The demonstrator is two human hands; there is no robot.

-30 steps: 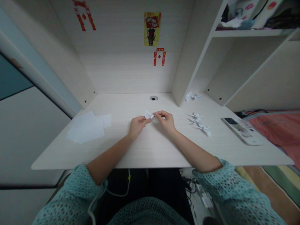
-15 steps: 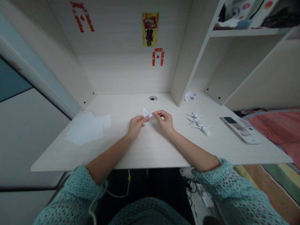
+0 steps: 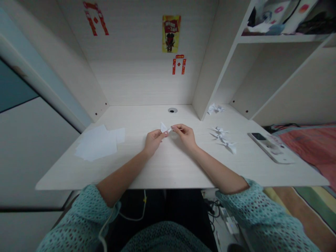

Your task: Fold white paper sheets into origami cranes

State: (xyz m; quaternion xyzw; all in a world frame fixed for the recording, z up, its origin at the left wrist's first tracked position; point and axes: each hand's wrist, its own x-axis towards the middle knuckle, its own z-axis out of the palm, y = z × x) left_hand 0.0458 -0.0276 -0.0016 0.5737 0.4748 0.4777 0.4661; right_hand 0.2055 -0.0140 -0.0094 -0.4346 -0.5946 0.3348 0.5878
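Observation:
Between my two hands, above the middle of the desk (image 3: 168, 168), is a small piece of folded white paper (image 3: 163, 127) with a pointed tip sticking up. My left hand (image 3: 153, 140) pinches its lower left part between thumb and fingers. At the paper's right end, my right hand (image 3: 186, 135) has thumb and forefinger closed on a narrow point. Several folded white paper figures (image 3: 220, 135) with pointed ends, like origami cranes, lie to the right of my right hand. Left of my left hand is a spread of white paper sheets (image 3: 98, 143).
More folded paper figures (image 3: 215, 109) sit farther back by the upright divider (image 3: 210, 87). A white phone-like device or case (image 3: 271, 147) lies near the desk's right end. Behind my hands is a round cable hole (image 3: 172, 110). A red cloth (image 3: 312, 143) lies beyond the right edge.
Both hands stay nearly in place on the folded paper, with only slight finger movement. The whole view has shifted a little.

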